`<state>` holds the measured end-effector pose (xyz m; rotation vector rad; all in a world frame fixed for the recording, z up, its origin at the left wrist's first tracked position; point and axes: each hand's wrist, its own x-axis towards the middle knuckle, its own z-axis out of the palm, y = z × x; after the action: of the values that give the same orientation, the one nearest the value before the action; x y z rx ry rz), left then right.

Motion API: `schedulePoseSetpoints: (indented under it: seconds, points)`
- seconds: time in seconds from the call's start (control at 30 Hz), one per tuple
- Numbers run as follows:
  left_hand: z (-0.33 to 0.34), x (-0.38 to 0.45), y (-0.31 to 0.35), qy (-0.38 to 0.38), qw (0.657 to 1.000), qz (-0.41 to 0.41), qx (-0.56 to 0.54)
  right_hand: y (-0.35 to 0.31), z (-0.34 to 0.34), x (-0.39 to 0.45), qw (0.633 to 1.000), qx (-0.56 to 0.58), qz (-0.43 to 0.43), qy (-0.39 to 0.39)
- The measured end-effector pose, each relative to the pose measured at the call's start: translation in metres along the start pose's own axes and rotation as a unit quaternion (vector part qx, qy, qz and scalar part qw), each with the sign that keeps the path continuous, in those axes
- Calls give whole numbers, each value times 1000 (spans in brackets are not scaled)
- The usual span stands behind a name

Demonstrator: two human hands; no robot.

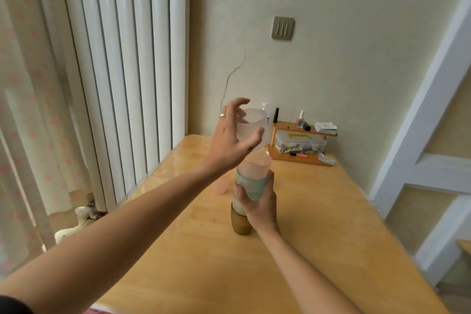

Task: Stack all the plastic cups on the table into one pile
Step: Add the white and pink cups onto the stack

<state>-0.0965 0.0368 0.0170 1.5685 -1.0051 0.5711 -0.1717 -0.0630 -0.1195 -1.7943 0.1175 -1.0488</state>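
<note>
A pile of plastic cups stands on the wooden table: a brown cup at the bottom, a whitish one, a green one, and a pink dimpled cup on top. My right hand grips the pile around the green cup. My left hand holds a clear textured cup in the air just above and behind the pile's top, thumb and fingers spread around it. A pink cup lies on the table behind the pile, partly hidden by my left wrist.
A small wooden shelf with bottles, cards and a clear box of small items stands at the table's far edge against the wall. A white radiator and a curtain are to the left. A white frame rises at the right.
</note>
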Motion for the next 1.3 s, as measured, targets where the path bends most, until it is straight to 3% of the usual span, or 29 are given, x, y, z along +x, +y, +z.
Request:
schedulePoseSetpoints:
  seconds: [0.23,0.57,0.7,0.83,0.93,1.1,1.3]
  points:
    - [9,-25,-8,-126,991,-19,29,-6,-3,0,1000,-10,-14,-14]
    - [15,-47,-21,-98,992,-80,5,-6,2,-5,1000,5,13,10]
    - [17,-55,-29,-123,984,-108,-69,-7,4,-2,999,14,29,7]
    - [17,-61,-55,-9,982,-152,-111,-3,5,-1,999,17,32,11]
    - [14,-61,-85,43,977,-209,-11,4,4,0,999,15,28,16]
    - [13,-66,-143,-144,939,-285,127,11,6,3,999,10,33,23]
    - [31,-58,-165,-199,910,-352,94,15,6,5,999,9,29,23]
